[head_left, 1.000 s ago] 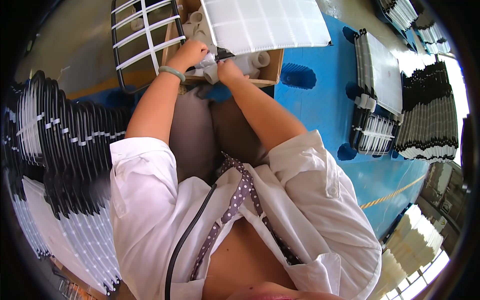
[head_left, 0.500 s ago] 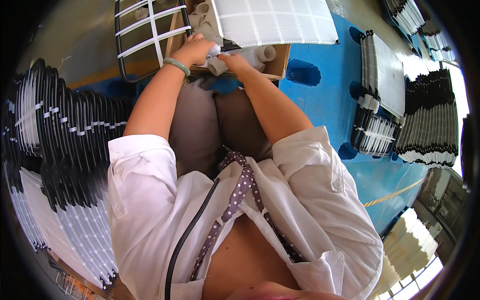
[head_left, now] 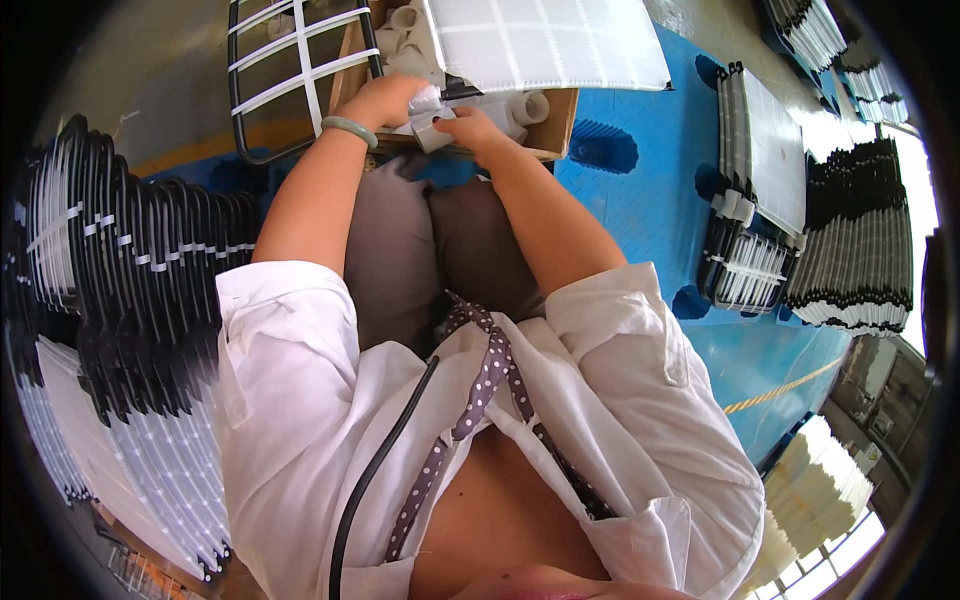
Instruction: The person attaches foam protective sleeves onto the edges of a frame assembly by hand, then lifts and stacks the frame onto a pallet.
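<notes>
Over the near side of a cardboard box, both hands are close together. My left hand, with a bangle on the wrist, is closed at a small translucent white piece whose kind I cannot make out. My right hand grips a short white plastic tube, thumb on top. More white tube pieces lie in the box. Just beyond the hands is the black corner of a white sheet-covered panel lying across the box.
A black wire frame with white straps leans at the box's left. Black frames are stacked on my left. On the right, a blue pallet bears stacked panels, with more panels beyond.
The tube in my right hand has turned slightly and now sits lower and nearer my left hand. My left hand has shifted a little toward me.
</notes>
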A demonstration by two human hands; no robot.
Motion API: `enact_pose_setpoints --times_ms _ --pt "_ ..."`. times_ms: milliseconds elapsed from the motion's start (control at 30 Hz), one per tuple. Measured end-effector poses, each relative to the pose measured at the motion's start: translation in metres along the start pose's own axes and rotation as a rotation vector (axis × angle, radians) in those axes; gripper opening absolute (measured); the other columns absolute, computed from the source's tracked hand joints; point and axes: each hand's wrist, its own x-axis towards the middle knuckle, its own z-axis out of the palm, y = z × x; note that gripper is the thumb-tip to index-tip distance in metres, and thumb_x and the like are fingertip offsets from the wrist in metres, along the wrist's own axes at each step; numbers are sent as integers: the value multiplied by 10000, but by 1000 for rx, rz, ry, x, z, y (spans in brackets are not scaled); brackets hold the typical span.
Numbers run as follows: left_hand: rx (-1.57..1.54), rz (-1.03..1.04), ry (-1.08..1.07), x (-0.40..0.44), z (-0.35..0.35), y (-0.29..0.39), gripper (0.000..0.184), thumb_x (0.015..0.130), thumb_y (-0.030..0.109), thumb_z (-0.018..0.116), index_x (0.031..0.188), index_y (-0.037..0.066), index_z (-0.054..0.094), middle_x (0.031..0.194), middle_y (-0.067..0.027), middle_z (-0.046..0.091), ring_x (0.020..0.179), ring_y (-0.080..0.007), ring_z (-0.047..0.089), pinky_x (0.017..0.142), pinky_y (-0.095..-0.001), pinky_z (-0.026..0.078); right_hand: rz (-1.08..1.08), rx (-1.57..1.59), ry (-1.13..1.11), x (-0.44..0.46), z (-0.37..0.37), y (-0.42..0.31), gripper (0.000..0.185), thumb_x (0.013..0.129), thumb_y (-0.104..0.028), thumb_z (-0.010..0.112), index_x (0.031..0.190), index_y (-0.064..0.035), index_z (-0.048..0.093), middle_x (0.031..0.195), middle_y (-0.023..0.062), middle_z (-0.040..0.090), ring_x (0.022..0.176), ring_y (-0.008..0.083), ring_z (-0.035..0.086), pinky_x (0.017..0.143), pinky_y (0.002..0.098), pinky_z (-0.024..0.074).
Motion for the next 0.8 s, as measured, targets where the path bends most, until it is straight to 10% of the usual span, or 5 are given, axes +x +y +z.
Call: enact_pose_setpoints --times_ms 567,800 --pt "-126 22 16 -3 -37 14 365 611 -36 569 955 74 617 936 -171 629 914 -355 590 730 -365 479 -278 -100 82 25 16 14 751 686 -87 706 1349 -110 354 1167 205 555 1096 339 530 892 373 435" --pt "110 -105 -30 -6 -30 19 392 623 -13 586 988 123 628 1044 -119 613 1062 -281 541 1009 -459 308 -55 -69 204 39 28 2 609 684 -74 712 1235 -85 453 1094 179 587 993 324 579 789 392 482"
